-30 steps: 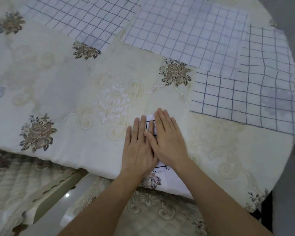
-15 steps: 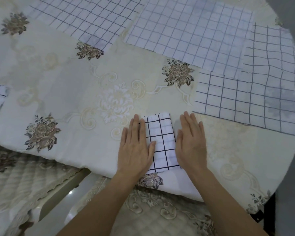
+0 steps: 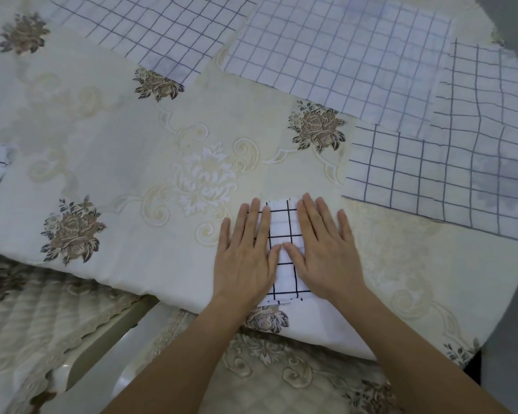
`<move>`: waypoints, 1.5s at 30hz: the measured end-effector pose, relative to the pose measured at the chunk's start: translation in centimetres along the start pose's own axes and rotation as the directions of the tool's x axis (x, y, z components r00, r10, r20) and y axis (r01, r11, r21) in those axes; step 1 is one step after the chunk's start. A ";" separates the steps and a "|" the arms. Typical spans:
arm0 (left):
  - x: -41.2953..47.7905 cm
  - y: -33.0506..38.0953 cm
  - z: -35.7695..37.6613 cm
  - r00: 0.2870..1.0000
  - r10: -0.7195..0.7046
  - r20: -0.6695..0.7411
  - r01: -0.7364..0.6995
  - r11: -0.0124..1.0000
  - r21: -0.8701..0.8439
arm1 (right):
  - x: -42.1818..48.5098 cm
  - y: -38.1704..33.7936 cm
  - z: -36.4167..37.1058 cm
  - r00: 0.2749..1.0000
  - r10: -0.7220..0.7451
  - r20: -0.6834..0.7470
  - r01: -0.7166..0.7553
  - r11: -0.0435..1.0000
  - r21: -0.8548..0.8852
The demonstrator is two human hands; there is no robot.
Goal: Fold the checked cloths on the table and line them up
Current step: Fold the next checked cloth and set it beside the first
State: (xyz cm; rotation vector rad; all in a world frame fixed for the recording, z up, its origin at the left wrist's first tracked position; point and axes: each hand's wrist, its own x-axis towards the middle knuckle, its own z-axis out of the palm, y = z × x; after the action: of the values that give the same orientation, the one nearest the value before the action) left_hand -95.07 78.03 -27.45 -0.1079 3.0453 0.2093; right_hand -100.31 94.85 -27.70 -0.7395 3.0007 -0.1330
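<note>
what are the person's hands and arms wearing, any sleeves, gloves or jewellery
Nothing shows on them. The left hand and the right hand are bare, with no gloves and no rings on the fingers in view. Both wrists are free of a watch or a bracelet. Both forearms are bare up to the bottom edge of the picture, with no sleeve in view. The nails are short and unpainted.

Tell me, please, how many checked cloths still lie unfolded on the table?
3, all at the far side: far-left cloth, middle cloth, and right cloth, partly overlapped by the middle one. More may lie out of frame.
</note>
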 end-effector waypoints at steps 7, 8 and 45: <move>-1.6 1.4 -0.3 0.978 0.204 0.044 -0.205 0.979 0.000 | -0.2 0.1 -0.2 0.999 -0.002 0.053 0.003 1.000 -0.012; -1.7 1.2 -0.2 0.978 0.200 0.058 -0.200 0.980 -0.001 | -0.1 0.1 -0.2 0.998 -0.002 0.064 0.003 1.000 -0.011; -5.0 -2.1 -3.9 0.969 0.245 0.035 -0.243 0.968 -0.062 | 0.8 -3.1 -6.6 0.695 0.559 0.453 -0.713 0.448 0.540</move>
State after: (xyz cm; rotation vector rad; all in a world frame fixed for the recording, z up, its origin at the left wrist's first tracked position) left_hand -90.26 75.69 -23.40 0.2664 3.0034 0.3113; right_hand -100.02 92.20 -20.86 0.4618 2.4553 -0.9854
